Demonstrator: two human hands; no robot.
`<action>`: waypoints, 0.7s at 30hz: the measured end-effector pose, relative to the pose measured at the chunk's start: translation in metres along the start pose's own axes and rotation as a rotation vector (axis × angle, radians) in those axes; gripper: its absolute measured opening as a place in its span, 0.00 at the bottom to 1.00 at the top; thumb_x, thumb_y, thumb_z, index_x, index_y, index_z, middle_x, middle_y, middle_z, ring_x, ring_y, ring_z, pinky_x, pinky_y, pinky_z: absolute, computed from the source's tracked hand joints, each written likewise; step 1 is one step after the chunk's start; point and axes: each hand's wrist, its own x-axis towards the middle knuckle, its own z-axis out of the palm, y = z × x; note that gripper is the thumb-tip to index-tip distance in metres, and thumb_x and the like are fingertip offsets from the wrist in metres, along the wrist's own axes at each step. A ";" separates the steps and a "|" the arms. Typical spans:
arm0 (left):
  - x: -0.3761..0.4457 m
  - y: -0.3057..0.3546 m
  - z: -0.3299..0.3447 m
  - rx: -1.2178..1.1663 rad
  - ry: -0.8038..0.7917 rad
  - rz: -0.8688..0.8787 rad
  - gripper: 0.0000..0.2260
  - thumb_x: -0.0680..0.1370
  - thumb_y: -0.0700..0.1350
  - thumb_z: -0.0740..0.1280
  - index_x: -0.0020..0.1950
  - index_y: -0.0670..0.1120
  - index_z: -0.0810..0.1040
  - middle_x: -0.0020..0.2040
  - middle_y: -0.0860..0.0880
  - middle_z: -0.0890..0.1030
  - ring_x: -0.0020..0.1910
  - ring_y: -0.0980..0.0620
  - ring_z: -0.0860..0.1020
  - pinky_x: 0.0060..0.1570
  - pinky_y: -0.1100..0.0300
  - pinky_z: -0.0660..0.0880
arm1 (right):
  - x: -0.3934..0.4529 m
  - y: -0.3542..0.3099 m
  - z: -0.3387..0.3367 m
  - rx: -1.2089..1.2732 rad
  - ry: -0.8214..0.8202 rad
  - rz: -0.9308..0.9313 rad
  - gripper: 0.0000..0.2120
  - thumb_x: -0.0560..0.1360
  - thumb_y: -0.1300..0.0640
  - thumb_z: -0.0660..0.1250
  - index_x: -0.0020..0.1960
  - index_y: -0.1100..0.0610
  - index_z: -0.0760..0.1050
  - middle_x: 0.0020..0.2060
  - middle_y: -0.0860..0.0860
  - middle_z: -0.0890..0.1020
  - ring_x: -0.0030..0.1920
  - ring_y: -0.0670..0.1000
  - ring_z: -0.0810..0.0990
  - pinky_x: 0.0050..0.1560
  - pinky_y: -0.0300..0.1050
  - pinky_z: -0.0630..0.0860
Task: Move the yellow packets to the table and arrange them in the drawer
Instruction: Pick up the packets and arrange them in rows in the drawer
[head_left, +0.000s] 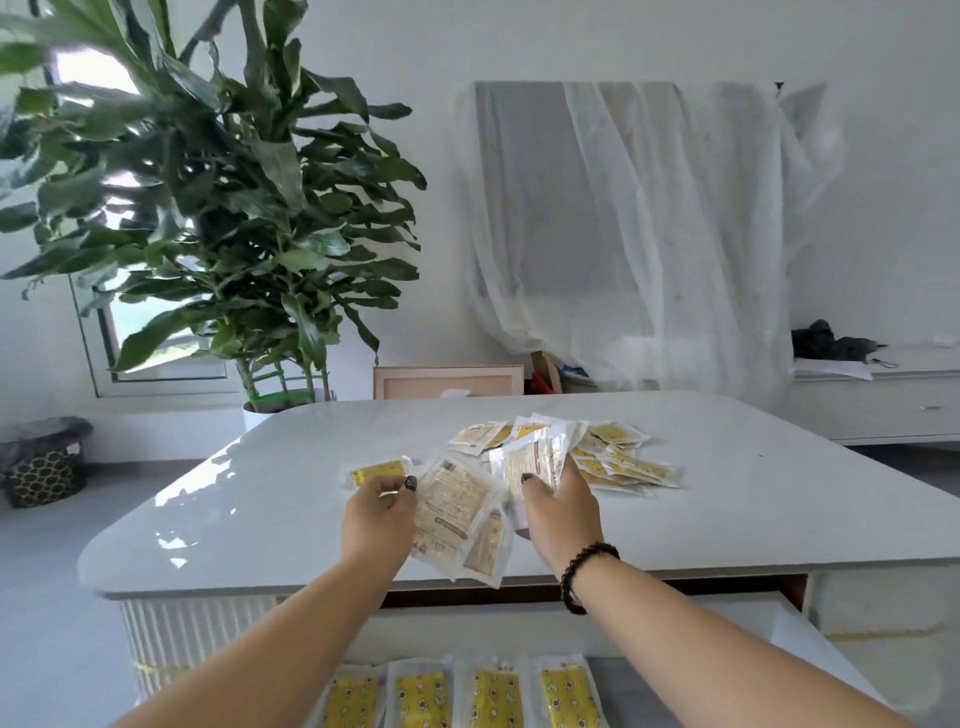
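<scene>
A loose pile of yellow packets (621, 457) lies on the white table (753, 509), past my hands. My left hand (379, 514) pinches one yellow packet (376, 473) by its edge, lifted a little above the tabletop. My right hand (558, 506) grips a bunch of packets (535, 457), their pale printed backs facing me. Two more packets (462, 519) lie overlapping between my hands, near the table's front edge. Below the edge, the open drawer (795, 639) holds a row of several yellow packets (462, 696) side by side.
A large potted plant (218, 208) stands behind the table's far left corner. A waste bin (44, 462) sits on the floor at left. A draped white sheet (649, 234) covers something at the back. A low cabinet (883, 405) is at right.
</scene>
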 end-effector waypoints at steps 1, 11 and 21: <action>-0.003 0.002 -0.002 -0.011 -0.013 -0.016 0.06 0.80 0.43 0.63 0.50 0.44 0.78 0.42 0.46 0.83 0.38 0.44 0.79 0.39 0.51 0.78 | -0.005 -0.004 -0.004 -0.027 -0.020 -0.023 0.24 0.78 0.59 0.57 0.74 0.55 0.61 0.46 0.50 0.80 0.35 0.46 0.77 0.36 0.38 0.76; -0.025 0.004 -0.016 -0.110 -0.099 -0.158 0.06 0.80 0.43 0.64 0.48 0.43 0.79 0.41 0.42 0.82 0.39 0.42 0.81 0.43 0.46 0.81 | -0.021 -0.004 -0.012 -0.041 -0.014 -0.139 0.34 0.77 0.64 0.59 0.75 0.43 0.49 0.42 0.49 0.75 0.28 0.49 0.72 0.27 0.36 0.69; -0.030 -0.007 -0.022 -0.072 -0.193 -0.220 0.07 0.81 0.41 0.61 0.52 0.51 0.76 0.45 0.40 0.84 0.37 0.44 0.81 0.37 0.54 0.78 | -0.021 0.003 -0.016 -0.070 -0.075 -0.229 0.09 0.76 0.62 0.62 0.54 0.52 0.69 0.43 0.50 0.78 0.39 0.47 0.77 0.31 0.31 0.68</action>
